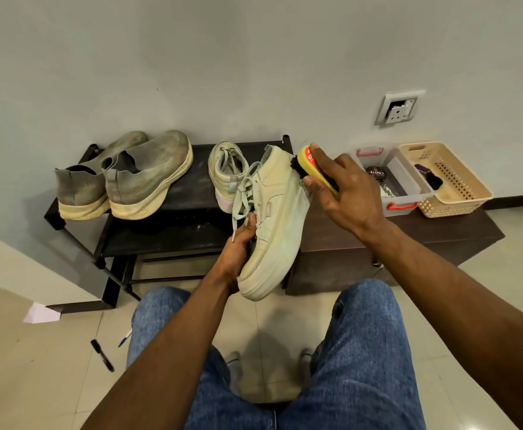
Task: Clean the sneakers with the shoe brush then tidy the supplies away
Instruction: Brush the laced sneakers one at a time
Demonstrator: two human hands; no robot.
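While my left hand [238, 246] grips the pale sneaker [272, 225] mid-frame by its laced opening, right hand [344, 193] fingers clamp the shoe brush [308, 164] against its heel; light, soft-sided, so I'd hold the stiff sole

Count by kind:

- Sneakers: 4. Two grey-green knit ones [83, 184] [151, 175] side by side on the rack [191, 193], far left. Two pale lace-ups: one [227, 172] on the rack's right end, one [275, 225] held in the air.
- Shoe brush [311, 169]: 1, yellow back, dark bristles.
- Hands: 2, left hand [238, 249] and right hand [347, 193].
- Bins on the dark surface [440, 237], far right: 2. One clear box [406, 184] with red handles, one beige basket [458, 181].
- Polish tin [375, 173]: 1, in the clear box.
- Dark item [430, 178] in the basket: 1, type unclear.
- Pens on the floor, near left: 2. One black marker [101, 355], one blue-white pen [125, 338].
- Paper scrap [41, 313]: 1.
- Wall socket [399, 108]: 1.
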